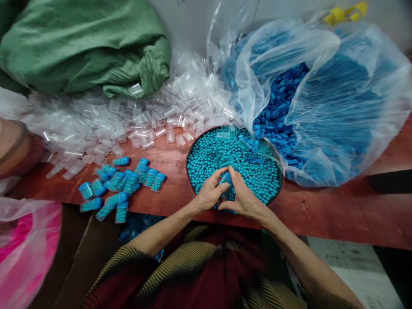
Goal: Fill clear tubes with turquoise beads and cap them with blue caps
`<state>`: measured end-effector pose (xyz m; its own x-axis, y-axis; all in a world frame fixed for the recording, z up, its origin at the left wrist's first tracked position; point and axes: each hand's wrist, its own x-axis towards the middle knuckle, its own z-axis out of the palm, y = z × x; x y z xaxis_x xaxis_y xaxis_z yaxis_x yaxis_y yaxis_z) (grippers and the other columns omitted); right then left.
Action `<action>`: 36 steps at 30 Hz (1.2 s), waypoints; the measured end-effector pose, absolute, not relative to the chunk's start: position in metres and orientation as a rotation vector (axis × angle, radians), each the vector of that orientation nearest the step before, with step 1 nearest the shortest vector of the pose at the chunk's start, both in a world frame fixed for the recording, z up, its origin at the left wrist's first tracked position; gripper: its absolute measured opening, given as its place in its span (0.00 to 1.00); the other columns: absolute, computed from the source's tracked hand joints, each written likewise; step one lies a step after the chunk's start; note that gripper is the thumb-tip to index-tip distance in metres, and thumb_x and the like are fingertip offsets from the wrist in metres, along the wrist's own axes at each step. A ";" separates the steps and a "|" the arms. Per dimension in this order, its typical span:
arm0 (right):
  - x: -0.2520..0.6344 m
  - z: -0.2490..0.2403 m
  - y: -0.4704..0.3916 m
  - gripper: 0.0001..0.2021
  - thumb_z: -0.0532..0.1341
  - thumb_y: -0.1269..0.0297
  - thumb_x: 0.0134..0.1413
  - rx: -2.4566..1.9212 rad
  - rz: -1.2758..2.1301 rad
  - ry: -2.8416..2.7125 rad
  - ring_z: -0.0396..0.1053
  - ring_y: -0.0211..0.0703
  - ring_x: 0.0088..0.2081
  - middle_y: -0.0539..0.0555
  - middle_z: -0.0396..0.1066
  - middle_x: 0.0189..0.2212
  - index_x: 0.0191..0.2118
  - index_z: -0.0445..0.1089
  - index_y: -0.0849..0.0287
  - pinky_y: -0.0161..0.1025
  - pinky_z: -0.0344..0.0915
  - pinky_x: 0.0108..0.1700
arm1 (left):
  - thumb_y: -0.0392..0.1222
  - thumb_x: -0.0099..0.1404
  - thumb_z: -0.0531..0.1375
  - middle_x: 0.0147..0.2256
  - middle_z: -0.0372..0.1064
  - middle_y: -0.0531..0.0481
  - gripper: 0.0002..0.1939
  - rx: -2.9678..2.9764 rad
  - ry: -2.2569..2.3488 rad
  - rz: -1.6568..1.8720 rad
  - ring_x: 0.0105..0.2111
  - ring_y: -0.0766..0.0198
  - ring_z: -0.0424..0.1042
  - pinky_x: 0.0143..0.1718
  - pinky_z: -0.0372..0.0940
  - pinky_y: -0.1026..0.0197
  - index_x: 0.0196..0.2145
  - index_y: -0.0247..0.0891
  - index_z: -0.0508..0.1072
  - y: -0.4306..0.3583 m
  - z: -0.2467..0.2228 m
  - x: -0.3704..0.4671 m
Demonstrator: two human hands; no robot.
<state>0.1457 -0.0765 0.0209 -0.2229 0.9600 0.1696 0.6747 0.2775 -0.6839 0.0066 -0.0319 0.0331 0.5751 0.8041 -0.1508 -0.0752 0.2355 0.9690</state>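
Note:
My left hand and my right hand meet over the front part of a round tray of small blue beads. Between them they hold a small clear container with a blue cap, the fingers of both closed around it. Its lower part is mostly hidden by the fingers. A few blue caps and a clear tube lie on the beads behind my hands. To the left on the red table, several bead-filled containers with blue caps lie in a loose pile.
Many clear empty tubes are heaped along the back, beside a green sack. An open plastic bag of blue caps stands at right. A pink-filled bag is at lower left.

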 end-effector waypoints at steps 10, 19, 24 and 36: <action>0.131 0.016 -0.075 0.47 0.61 0.52 0.48 -1.565 0.273 -2.099 0.69 0.53 0.34 0.65 0.64 0.42 0.66 0.34 0.66 0.45 0.69 0.28 | 0.40 0.61 0.54 0.29 0.61 0.54 0.12 1.446 1.018 0.712 0.28 0.68 0.60 0.34 0.60 0.64 0.42 0.35 0.65 -0.036 0.035 0.007; 0.126 0.031 -0.067 0.39 0.58 0.51 0.54 -1.570 0.354 -2.236 0.70 0.54 0.42 0.68 0.60 0.55 0.66 0.42 0.62 0.42 0.67 0.32 | 0.42 0.61 0.53 0.31 0.62 0.54 0.14 1.438 1.066 0.650 0.29 0.68 0.61 0.31 0.61 0.65 0.45 0.38 0.64 -0.027 0.044 -0.024; 0.188 0.029 -0.041 0.16 0.51 0.62 0.62 -1.912 0.038 -2.022 0.67 0.51 0.44 0.61 0.70 0.45 0.52 0.64 0.60 0.43 0.62 0.43 | 0.45 0.62 0.53 0.32 0.65 0.52 0.16 1.581 1.452 0.730 0.30 0.65 0.65 0.33 0.64 0.62 0.46 0.38 0.66 -0.007 0.042 -0.103; 0.222 0.005 -0.018 0.07 0.55 0.64 0.58 -2.270 -0.145 -2.096 0.62 0.52 0.40 0.65 0.69 0.35 0.34 0.66 0.63 0.44 0.54 0.38 | 0.39 0.66 0.52 0.41 0.69 0.47 0.13 2.412 1.323 0.524 0.42 0.61 0.69 0.45 0.65 0.60 0.47 0.39 0.68 0.001 0.028 -0.008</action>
<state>0.2218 -0.0182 0.0053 0.0775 0.9918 0.1015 0.9963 -0.0808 0.0282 -0.0077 0.0006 0.0282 0.4984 0.8530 0.1548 0.7278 -0.5087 0.4600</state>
